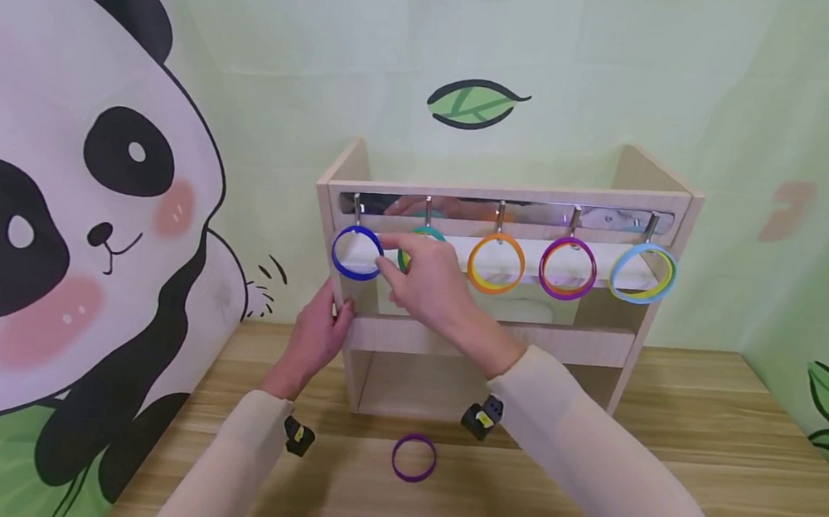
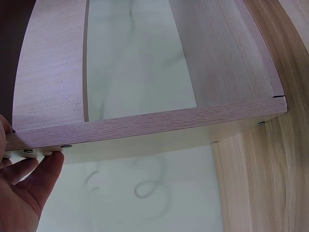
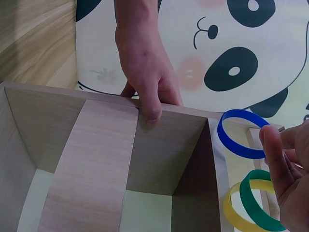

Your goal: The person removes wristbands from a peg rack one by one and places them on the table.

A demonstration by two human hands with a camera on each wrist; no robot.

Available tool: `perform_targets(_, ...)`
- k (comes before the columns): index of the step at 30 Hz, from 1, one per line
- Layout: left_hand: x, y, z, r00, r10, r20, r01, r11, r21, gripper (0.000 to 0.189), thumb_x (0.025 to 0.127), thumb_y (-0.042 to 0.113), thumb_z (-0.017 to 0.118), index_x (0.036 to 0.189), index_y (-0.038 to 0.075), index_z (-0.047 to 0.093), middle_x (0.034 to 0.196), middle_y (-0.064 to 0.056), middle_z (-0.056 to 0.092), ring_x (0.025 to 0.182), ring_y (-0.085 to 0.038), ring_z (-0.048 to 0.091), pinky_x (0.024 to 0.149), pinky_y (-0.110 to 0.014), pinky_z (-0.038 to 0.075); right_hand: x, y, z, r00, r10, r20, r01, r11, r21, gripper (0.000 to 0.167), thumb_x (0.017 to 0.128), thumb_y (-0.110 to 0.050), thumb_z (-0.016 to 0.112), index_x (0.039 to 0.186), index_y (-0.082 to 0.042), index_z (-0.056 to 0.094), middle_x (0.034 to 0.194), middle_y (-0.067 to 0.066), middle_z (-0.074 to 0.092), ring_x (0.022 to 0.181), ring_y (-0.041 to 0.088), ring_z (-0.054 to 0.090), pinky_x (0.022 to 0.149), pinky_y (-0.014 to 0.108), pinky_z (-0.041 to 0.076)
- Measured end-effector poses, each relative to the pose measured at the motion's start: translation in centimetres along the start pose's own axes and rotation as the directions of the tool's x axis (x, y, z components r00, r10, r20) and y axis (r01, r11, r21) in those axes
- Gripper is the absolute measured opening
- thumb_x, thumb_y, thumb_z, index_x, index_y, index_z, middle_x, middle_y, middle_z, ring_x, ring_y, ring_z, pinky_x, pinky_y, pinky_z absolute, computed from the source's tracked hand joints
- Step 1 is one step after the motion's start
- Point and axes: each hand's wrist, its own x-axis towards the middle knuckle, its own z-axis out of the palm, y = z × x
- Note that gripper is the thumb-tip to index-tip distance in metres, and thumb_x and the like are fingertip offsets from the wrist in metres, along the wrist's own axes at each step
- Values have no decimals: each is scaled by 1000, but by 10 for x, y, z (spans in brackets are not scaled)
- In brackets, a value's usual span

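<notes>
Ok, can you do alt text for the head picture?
A person's right hand pinches a blue ring at the leftmost hook of a wooden rack, while the left hand holds its side. Rings hang from the other four hooks; a purple ring lies on the table.

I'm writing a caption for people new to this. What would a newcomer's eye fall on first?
Probably the big panda picture filling the left of the head view. Next, the row of bright rings at the wooden rack's hooks, with the right hand pinching the blue ring at the left end. Then a lone purple ring on the table before the rack.
</notes>
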Motion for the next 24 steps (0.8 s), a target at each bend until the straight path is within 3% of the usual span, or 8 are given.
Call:
perform_targets(5, 0, -1, 0, 1000, 23, -16, -23, 1000, 16, 35, 96, 18, 46, 129, 5, 42, 124, -19, 54, 107, -32, 58, 81, -45, 54, 4, -4, 0, 1000, 6, -2, -6, 1000, 11, 32, 88, -10, 66, 119, -4, 64, 88, 5, 67, 45, 1, 55, 42, 21, 46)
perform_targets(12, 0, 0, -1, 1000, 19, -20, -19, 1000, 18, 34, 96, 18, 46, 128, 6, 42, 123, -18, 55, 105, -30, 58, 80, -45, 54, 11, -6, 1, 998, 33, 45, -31, 998, -47, 36, 89, -11, 64, 125, -8, 60, 116, 8, 63, 46, 1, 55, 45, 18, 47)
perform_targets(15, 0, 1, -2, 1000, 17, -23, -17, 1000, 16, 33, 96, 18, 46, 127, 5, 43, 121, -18, 55, 103, -31, 59, 78, -45, 54, 13, -5, 4, 998, 19, 65, -13, 995, -98, 37, 89, -12, 64, 126, -9, 60, 118, 8, 64, 47, 3, 57, 50, 18, 48)
perform_targets(19, 0, 0, -2, 1000, 22, -21, -22, 1000, 20, 34, 96, 18, 46, 128, 5, 43, 122, -19, 55, 105, -32, 58, 80, -45, 54, 15, -1, 7, 998, -3, 67, 14, 986, -167, 38, 89, -14, 65, 126, -9, 59, 119, 7, 64, 64, 8, 63, 62, 19, 50)
perform_targets(24, 1, 0, -1, 999, 33, -24, -32, 999, 27, 35, 96, 17, 46, 129, 5, 42, 123, -19, 55, 104, -31, 59, 80, -45, 54, 15, -1, 10, 997, 1, 77, 15, 980, -199, 39, 90, -16, 65, 127, -7, 58, 118, 8, 64, 63, 8, 62, 58, 15, 49)
